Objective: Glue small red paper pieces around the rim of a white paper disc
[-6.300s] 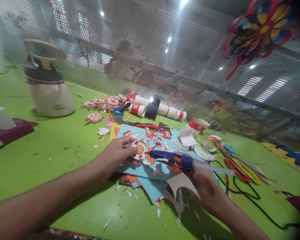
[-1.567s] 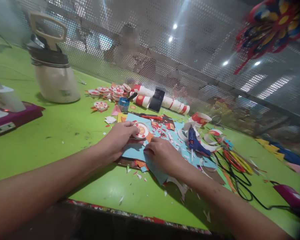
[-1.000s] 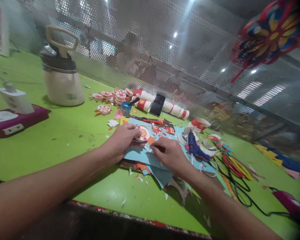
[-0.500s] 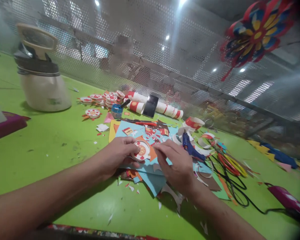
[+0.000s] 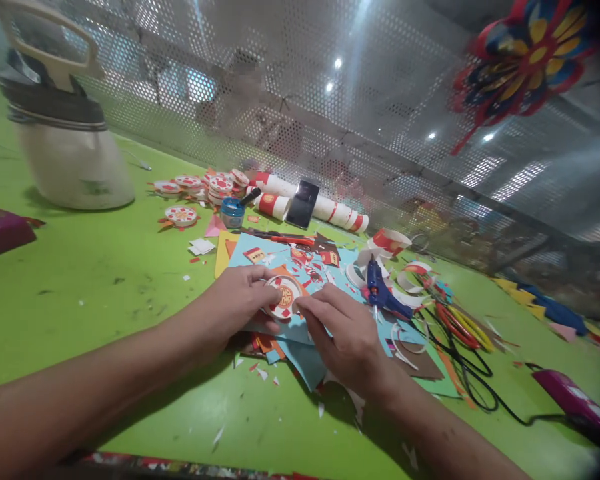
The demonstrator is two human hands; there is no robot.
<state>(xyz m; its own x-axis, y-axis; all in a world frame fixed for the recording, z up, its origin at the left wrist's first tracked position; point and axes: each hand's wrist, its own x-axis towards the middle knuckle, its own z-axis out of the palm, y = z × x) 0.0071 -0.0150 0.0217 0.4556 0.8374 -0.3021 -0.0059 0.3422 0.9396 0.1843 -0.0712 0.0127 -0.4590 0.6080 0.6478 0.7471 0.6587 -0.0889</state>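
A round white disc with red pieces and an orange-gold emblem [image 5: 286, 298] is held by my left hand [image 5: 245, 300], its thumb on the face and fingers at the edge. My right hand [image 5: 341, 323] has thumb and forefinger pinched together at the disc's right edge; what lies between those fingertips is too small to tell. Beneath both hands are light blue paper sheets [image 5: 307, 360] strewn with red and white scraps. A blue glue gun [image 5: 386, 297] lies just right of my right hand. Red-handled scissors [image 5: 293, 239] rest beyond the disc.
Finished-looking discs [image 5: 221, 184], a blue jar [image 5: 233, 213], a phone [image 5: 303, 203] and white-red paper rolls [image 5: 325, 211] stand farther back. At left is a large beige-handled container [image 5: 73, 153]. Black cable [image 5: 510, 415] and coiled cords [image 5: 457, 327] lie at right.
My right hand has moved left, bringing its pinched fingertips to the disc's right edge. My left hand still holds the disc. The view has shifted slightly.
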